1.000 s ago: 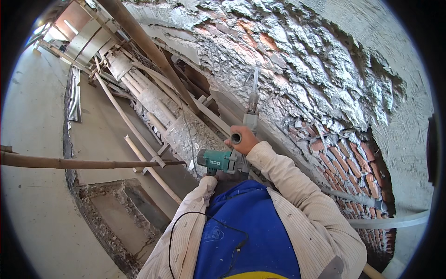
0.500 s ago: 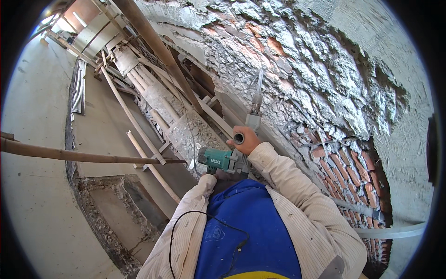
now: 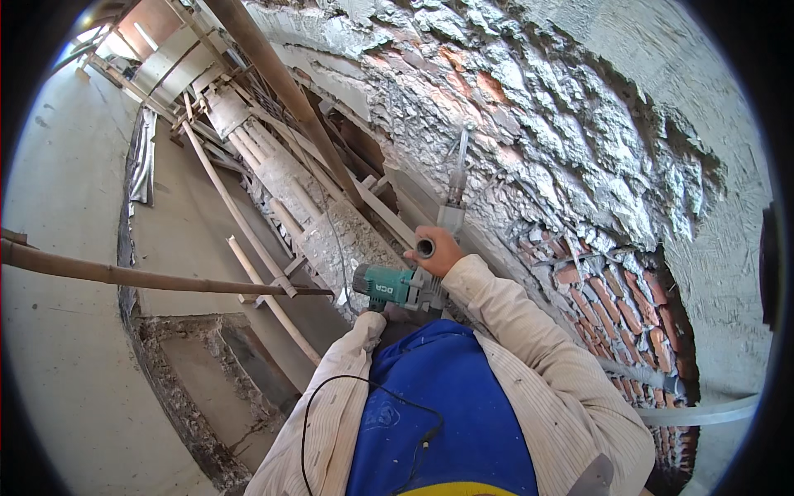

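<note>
A green and grey demolition hammer point(image 3: 387, 284) lies across the front of my body, its long metal chisel point(image 3: 460, 161) pointing up and away. The chisel's tip meets the rough, broken face of the wall point(image 3: 546, 124), where plaster is gone and brick shows. My right hand point(image 3: 442, 250) is closed around the hammer's round side handle, whose hollow dark end point(image 3: 425, 247) faces me. Low at the tool's rear, my left hand point(image 3: 399, 313) is closed at the back grip, mostly hidden by its cuff and the tool body.
Bare bricks point(image 3: 633, 306) show at the lower right, beside a pale pipe or strip point(image 3: 703, 412). A thick wooden pole point(image 3: 285, 99) slants down from the top. A bamboo pole point(image 3: 165, 282) crosses from the left. Rubble point(image 3: 335, 236) lies on a ledge beyond the hammer.
</note>
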The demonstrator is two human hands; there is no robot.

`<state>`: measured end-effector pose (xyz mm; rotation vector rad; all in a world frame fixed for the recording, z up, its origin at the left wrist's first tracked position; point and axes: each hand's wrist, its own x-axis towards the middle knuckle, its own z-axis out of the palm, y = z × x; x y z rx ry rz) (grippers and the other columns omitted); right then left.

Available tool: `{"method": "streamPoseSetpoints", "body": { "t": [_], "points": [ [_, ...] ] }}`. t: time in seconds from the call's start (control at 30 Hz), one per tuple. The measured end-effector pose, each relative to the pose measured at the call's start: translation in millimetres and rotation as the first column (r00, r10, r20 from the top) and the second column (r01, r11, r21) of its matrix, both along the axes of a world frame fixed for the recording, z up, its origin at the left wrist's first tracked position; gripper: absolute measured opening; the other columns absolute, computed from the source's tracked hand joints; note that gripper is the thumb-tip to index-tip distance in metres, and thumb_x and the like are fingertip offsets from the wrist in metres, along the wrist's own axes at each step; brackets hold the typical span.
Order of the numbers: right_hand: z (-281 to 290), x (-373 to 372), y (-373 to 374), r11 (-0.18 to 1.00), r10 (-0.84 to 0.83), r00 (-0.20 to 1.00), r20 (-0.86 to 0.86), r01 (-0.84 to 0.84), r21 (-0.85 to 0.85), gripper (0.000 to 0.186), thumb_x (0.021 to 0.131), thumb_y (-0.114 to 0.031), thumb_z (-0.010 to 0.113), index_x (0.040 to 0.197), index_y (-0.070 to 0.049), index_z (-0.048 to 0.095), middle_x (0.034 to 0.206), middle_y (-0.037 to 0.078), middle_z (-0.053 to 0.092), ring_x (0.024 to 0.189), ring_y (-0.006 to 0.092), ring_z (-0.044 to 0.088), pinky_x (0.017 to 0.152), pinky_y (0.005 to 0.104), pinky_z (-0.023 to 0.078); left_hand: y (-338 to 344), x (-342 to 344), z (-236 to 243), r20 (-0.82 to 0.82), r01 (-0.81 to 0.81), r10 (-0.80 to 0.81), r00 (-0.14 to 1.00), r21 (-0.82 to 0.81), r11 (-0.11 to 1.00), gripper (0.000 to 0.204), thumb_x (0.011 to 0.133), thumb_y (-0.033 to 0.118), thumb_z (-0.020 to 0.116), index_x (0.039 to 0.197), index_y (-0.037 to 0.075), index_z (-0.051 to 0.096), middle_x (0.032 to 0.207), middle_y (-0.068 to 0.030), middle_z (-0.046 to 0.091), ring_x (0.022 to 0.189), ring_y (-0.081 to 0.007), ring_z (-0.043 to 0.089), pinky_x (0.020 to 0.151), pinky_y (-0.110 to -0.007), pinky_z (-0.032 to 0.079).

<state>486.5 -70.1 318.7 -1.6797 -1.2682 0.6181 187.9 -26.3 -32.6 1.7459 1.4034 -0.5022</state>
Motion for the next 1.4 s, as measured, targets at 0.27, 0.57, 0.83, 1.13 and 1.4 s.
{"method": "streamPoseSetpoints", "body": {
  "t": [0.27,0.57,0.83,1.13,1.4],
  "points": [
    [7.1,7.1,3.7,1.0,-0.007,1.0,0.012,0.007,0.019,0.036,0.068,-0.015,0.082,0.071,0.001,0.05,0.064,0.02,0.049,0.061,0.0374,0.043,0.058,0.0413,0.039,5.4,10.5,1.2,0.119,-0.061,0.057,0.991,0.037,0.997,0.061,0.08,0.047,0.071,0.122,0.005,0.056,0.115,-0.0181,0.064,0.108,-0.0307,0.061,0.087,-0.039,0.05],
    [11.2,-1.7,-7.9,1.0,0.018,1.0,0.005,-0.018,-0.018,0.036,0.069,-0.014,0.08,0.072,0.003,0.047,0.064,0.021,0.046,0.061,0.0383,0.04,0.058,0.0427,0.038,-8.1,-8.2,34.7,0.105,-0.141,0.152,0.983,-0.104,0.984,0.056,0.085,0.043,0.064,0.126,0.006,0.052,0.12,-0.0158,0.062,0.112,-0.0276,0.058,0.088,-0.036,0.049],
    [0.4,-20.1,-26.5,0.999,-0.003,1.0,-0.026,0.002,-0.051,0.031,0.07,-0.012,0.079,0.078,0.003,0.053,0.07,0.022,0.05,0.066,0.0393,0.045,0.064,0.0401,0.043,-28.1,-39.2,48.7,0.204,-0.261,0.322,0.925,-0.276,0.925,0.053,0.09,0.04,0.059,0.13,0.007,0.049,0.125,-0.0138,0.059,0.116,-0.0248,0.056,0.09,-0.033,0.048],
    [-12.2,-24.2,-26.2,0.997,-0.056,0.998,-0.009,0.056,-0.049,0.037,0.069,-0.019,0.082,0.082,0.002,0.054,0.078,0.023,0.057,0.079,0.0422,0.056,0.071,0.0434,0.044,-23.3,-30.0,79.3,-0.008,-0.094,0.094,0.996,-0.129,0.987,0.066,0.083,0.044,0.067,0.132,0.004,0.048,0.13,-0.018,0.057,0.124,-0.029,0.053,0.095,-0.037,0.047],
    [-7.4,-21.6,-19.0,1.0,-0.016,0.999,-0.032,0.016,-0.007,0.04,0.07,-0.017,0.081,0.076,0.002,0.047,0.07,0.018,0.043,0.069,0.0338,0.039,0.062,0.0395,0.039,-15.5,-39.5,74.7,0.161,-0.171,0.202,0.966,-0.185,0.968,0.068,0.081,0.045,0.071,0.13,0.003,0.05,0.126,-0.0196,0.06,0.121,-0.0331,0.056,0.096,-0.039,0.046]
  ]
}}
